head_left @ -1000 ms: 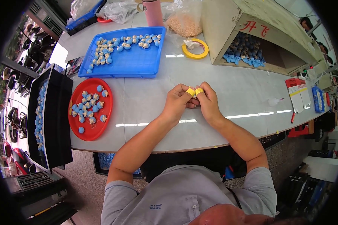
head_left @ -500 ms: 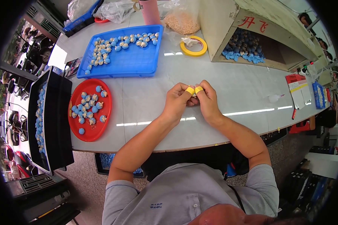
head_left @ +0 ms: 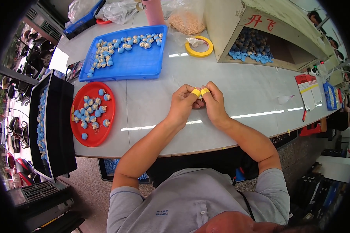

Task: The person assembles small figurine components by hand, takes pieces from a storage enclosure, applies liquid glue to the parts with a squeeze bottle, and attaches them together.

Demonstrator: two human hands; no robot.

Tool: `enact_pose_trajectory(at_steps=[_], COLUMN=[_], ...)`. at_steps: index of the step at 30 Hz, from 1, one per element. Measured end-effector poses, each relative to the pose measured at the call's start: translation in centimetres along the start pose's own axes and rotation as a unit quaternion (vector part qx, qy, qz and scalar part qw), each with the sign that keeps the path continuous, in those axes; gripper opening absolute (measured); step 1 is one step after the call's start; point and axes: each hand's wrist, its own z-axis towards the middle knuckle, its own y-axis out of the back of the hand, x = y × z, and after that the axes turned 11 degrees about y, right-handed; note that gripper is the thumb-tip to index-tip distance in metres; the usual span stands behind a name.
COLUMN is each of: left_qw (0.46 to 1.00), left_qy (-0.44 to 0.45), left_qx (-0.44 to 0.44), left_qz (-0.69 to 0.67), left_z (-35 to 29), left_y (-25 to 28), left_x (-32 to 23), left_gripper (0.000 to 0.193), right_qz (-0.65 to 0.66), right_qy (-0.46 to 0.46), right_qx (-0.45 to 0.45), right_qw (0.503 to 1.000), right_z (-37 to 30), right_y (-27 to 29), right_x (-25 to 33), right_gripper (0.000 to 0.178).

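The tabletop (head_left: 155, 116) is carrying a box (head_left: 291, 31) at the far right, a blue tray (head_left: 140, 62) at the far left and a red plate (head_left: 95, 135) just nearer than the tray. To the plate's right, the left hand (head_left: 181, 105) and right hand (head_left: 216, 104) are meeting, yellow bands (head_left: 205, 91) wrapping both thumbs. Blue-and-cream balls (head_left: 104, 59) are filling parts of tray and plate, while both hands' fingers (head_left: 189, 99) are pinching a small, mostly hidden piece (head_left: 200, 98) between them.

A pink bottle (head_left: 153, 12) stands near crumpled clear plastic (head_left: 118, 12), motorbikes (head_left: 24, 166) at far left
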Motion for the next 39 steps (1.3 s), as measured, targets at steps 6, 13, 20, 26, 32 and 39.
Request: enact_pose_trajectory(at_steps=[6,13,20,26,32,39], left_qw=[1.0,1.0,1.0,1.0,0.999,0.984], left_qy=[-0.001,-0.005,-0.004,-0.005,-0.046,-0.146], left_qx=[0.001,0.003,0.005,0.001,-0.022,-0.072], left_qz=[-0.005,-0.005,-0.006,0.003,0.015,0.066], left_z=[0.1,0.1,0.0,0.1,0.1,0.6], left_y=[0.1,0.2,0.0,0.1,-0.1,0.1], left_x=[0.1,0.2,0.0,0.0,-0.4,-0.3], left_gripper=[0.01,0.012,0.012,0.013,0.014,0.02], right_qz=[0.008,0.015,0.022,0.005,0.027,0.061], right_qy=[-0.006,0.002,0.0,0.005,-0.01,-0.032], right_qx=[-0.002,-0.004,-0.002,-0.003,-0.012,-0.017], right_qw=[1.0,1.0,1.0,1.0,1.0,0.997], right_z=[0.0,0.0,0.0,0.1,0.6,1.1], right_y=[-0.1,-0.1,0.0,-0.2,-0.4,0.8], right_x=[0.0,-0.2,-0.5,-0.1,0.3,1.2], right_gripper=[0.028,0.028,0.028,0.028,0.017,0.014])
